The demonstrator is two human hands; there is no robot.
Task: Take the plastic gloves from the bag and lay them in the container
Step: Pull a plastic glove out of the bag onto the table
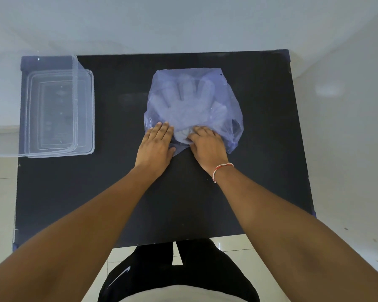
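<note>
A thin bluish plastic bag (216,83) lies flat in the middle of the black table (118,192). Clear plastic gloves (183,103) show through it, fingers pointing away from me. My left hand (156,147) rests flat on the bag's near left edge, fingers together. My right hand (207,144) sits at the bag's near opening with its fingertips curled into the crumpled plastic there. A clear rectangular container (83,110) stands at the table's far left; nothing is visible inside it.
A clear lid (0,136) leans against the container's left side, overhanging the table edge. Pale tiled floor surrounds the table. My legs stand at the table's near edge.
</note>
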